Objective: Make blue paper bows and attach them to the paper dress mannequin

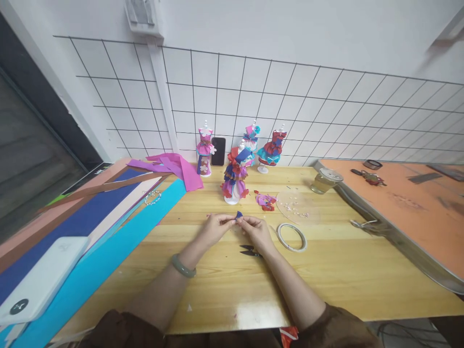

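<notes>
Between my two hands, a small dark blue piece [239, 214], seemingly paper, is pinched at the fingertips. My left hand [216, 228] grips it from the left with thumb and fingers together. From the other side my right hand [256, 232] pinches it too. Black-bladed scissors [249, 250] lie on the table, their handles hidden under my right hand. Just beyond my hands stands a miniature dress form [235, 174] in ruffled red, blue and purple. A roll of tape [292, 237] lies flat to the right of my right hand.
Three more dressed forms, one pink [205, 150], stand by the wall near a black phone [218, 151]. Coloured sheets [145, 220] and a white power bank [45, 278] cover the left. Right are paper scraps [266, 201], a clear dish of beads [297, 208] and a glass jar [326, 181].
</notes>
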Demonstrator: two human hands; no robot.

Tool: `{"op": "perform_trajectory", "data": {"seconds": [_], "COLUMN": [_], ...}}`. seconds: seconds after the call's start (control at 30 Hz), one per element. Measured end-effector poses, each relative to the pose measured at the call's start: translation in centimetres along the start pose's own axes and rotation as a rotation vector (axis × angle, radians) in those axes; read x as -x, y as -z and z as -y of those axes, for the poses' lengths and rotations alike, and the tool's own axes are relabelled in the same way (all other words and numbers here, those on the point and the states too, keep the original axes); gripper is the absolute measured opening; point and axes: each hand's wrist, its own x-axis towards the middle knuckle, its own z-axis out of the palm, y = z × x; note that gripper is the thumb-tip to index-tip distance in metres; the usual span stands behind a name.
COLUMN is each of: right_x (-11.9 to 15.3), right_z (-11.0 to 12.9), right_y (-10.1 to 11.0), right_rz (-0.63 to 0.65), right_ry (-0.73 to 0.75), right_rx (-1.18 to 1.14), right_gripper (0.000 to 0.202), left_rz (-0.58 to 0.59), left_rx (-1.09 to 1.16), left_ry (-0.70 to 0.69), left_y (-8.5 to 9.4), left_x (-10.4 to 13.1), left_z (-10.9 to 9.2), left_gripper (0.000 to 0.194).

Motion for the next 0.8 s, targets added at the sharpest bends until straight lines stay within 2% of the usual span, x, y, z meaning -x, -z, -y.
{"op": "perform_trajectory", "data": {"seconds": [0.2, 0.53, 0.6, 0.8], "right_x": [-0.2, -0.12, -0.09, -0.18], "right_z": [-0.24, -0.53, -0.59, -0.98], "right_y": [-0.16, -0.48, -0.44, -0.16], "right_rz": [-0.02, -0.031, -0.017, 0.057], "right_ry": [0.023, 0.071, 0.095, 0.141], "right_rx": [0.013, 0.111, 0.132, 0.186], "right_gripper": [0.031, 0.029, 0.028, 0.028], "left_rz": [-0.027, -0.08, -0.094, -0.146], "left_rx": [-0.087, -0.367, -0.359, -0.157], "left_ry": [-0.077, -0.183, -0.172, -0.021], "left_y": [-0.13, 0.09, 0.13, 0.28], "left_x": [0.05, 0.26, 0.32, 0.35], "left_z": [-0.31, -0.48, -0.61, -0.95], "left_gripper": [0.023, 0.018, 0.016, 0.007]}}
